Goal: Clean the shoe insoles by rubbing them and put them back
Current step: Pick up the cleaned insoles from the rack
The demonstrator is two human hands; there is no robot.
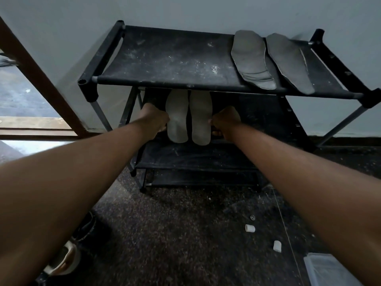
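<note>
1. Your left hand (155, 120) has its grip curled on the edge of the left pale insole (176, 118).
2. Your right hand (225, 122) grips the right pale insole (201, 118) likewise.
3. Both insoles lie side by side on the middle shelf (185, 154).

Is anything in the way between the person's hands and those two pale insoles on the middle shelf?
Nothing visible does. The left hand touches the outer edge of the left pale insole, and the right hand touches that of the right pale insole. The top shelf overhangs only their far ends; the near side is open.
</note>
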